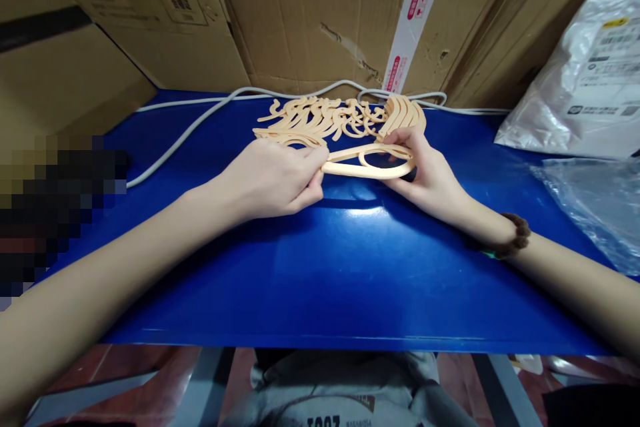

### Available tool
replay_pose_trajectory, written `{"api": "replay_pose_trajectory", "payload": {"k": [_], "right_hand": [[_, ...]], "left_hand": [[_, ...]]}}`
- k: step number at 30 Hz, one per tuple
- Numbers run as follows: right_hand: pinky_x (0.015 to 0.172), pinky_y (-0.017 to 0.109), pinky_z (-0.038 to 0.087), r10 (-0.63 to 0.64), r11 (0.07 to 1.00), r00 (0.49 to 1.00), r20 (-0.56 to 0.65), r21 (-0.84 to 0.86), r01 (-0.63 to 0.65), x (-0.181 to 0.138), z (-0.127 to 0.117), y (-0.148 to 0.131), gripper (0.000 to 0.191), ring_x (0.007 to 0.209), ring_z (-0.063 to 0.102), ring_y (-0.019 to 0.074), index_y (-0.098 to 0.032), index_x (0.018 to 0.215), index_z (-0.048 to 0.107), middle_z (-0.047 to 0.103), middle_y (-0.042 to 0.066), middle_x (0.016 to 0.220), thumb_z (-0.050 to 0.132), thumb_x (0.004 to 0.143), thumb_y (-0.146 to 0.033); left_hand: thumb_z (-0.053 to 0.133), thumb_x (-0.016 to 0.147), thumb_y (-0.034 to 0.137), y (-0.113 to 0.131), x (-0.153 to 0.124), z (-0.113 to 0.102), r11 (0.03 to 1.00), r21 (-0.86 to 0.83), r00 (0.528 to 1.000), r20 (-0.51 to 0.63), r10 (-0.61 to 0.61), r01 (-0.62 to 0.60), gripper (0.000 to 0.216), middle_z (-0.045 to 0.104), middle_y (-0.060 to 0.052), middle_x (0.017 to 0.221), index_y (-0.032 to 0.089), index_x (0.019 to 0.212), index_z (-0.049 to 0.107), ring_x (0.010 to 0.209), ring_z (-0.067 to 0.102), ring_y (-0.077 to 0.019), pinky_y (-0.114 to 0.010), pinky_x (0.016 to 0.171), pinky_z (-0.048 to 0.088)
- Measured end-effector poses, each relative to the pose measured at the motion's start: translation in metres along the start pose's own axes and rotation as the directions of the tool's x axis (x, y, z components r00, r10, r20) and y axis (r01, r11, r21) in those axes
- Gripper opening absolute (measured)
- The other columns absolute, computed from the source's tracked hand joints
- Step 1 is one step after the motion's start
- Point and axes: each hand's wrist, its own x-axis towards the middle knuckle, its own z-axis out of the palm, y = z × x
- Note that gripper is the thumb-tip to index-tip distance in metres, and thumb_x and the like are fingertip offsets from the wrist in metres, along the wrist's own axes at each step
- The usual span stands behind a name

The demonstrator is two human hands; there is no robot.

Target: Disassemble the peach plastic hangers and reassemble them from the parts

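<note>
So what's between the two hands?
In the head view, a peach loop piece spans the gap: the left hand pinches one end, the right hand grips the other. Under it is blue table.

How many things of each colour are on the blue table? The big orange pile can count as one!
Orange: 2, the curved plastic piece held by the left hand and right hand, plus the pile
White: 1, the cable
Clear: 2, plastic bags
Total: 5
</note>
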Motion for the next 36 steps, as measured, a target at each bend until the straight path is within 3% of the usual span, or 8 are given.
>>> {"api": "replay_pose_trajectory", "payload": {"k": [4,9,17,22,27,33,36], "right_hand": [[0.087,0.044,0.051,-0.023,0.999,0.999,0.032,-0.022,0.024,0.002,-0.001,-0.002,0.042,0.1,0.062,0.028,-0.023,0.109,0.055,0.065,0.008,0.11,0.074,0.081,-0.048],[0.087,0.04,0.048,-0.053,0.996,0.996,0.073,-0.064,0.057,0.003,-0.004,-0.006,0.044,0.099,0.061,0.0263,-0.022,0.107,0.067,0.063,0.008,0.106,0.069,0.085,-0.059],[0.086,0.04,0.047,-0.033,0.996,0.997,0.073,-0.075,0.038,0.002,-0.004,-0.005,0.057,0.096,0.06,0.0261,-0.023,0.111,0.071,0.063,0.008,0.103,0.061,0.085,-0.072],[0.088,0.04,0.045,-0.033,0.995,0.998,0.056,-0.094,0.038,0.001,-0.004,-0.007,0.057,0.096,0.061,0.0257,-0.021,0.11,0.073,0.063,0.009,0.101,0.046,0.095,-0.069],[0.087,0.039,0.041,-0.025,0.987,1.0,0.017,-0.156,0.027,-0.001,-0.001,-0.007,0.062,0.092,0.061,0.0231,-0.021,0.11,0.076,0.063,0.008,0.093,0.023,0.106,-0.053],[0.087,0.04,0.039,-0.007,0.966,1.0,0.011,-0.258,0.009,-0.002,0.001,-0.009,0.046,0.09,0.061,0.0231,-0.022,0.11,0.075,0.066,0.007,0.093,0.032,0.106,-0.038],[0.085,0.04,0.039,-0.006,0.949,0.999,0.038,-0.315,0.017,-0.001,0.0,-0.01,0.034,0.088,0.061,0.0234,-0.022,0.109,0.074,0.068,0.006,0.092,0.042,0.1,-0.03]], "left_hand": [[0.034,0.085,0.027,0.0,0.001,-0.001,1.0,0.004,0.999,0.034,-0.016,0.016,0.035,0.061,-0.007,0.059,0.015,0.094,0.065,0.049,0.053,-0.0227,-0.033,0.045,0.023],[0.036,0.082,0.026,0.0,0.0,0.0,1.0,-0.012,1.0,-0.019,-0.001,0.001,0.031,0.06,-0.006,0.058,0.015,0.091,0.064,0.048,0.053,-0.0225,-0.033,0.044,0.024],[0.046,0.079,0.025,-0.003,-0.003,0.007,0.975,-0.097,0.977,-0.099,0.19,-0.199,0.011,0.062,-0.004,0.064,0.019,0.083,0.055,0.051,0.055,-0.0195,-0.031,0.044,0.028],[0.05,0.075,0.017,0.004,-0.004,0.006,0.952,-0.051,0.948,-0.126,0.293,-0.302,0.007,0.059,-0.003,0.065,0.019,0.08,0.054,0.058,0.057,-0.0207,-0.031,0.05,0.035],[0.05,0.074,0.015,0.009,-0.002,0.003,0.918,0.004,0.896,-0.214,0.388,-0.396,0.011,0.059,-0.006,0.07,0.018,0.082,0.057,0.069,0.058,-0.0235,-0.032,0.06,0.044],[0.052,0.072,0.011,0.007,0.003,0.006,0.883,0.082,0.861,-0.196,0.469,-0.462,0.019,0.065,-0.013,0.087,0.013,0.087,0.064,0.082,0.059,-0.0275,-0.038,0.077,0.051],[0.049,0.079,0.008,0.005,0.003,0.009,0.89,0.144,0.849,-0.265,0.457,-0.433,0.022,0.068,-0.014,0.094,0.012,0.093,0.066,0.089,0.062,-0.0275,-0.039,0.082,0.051]]}}
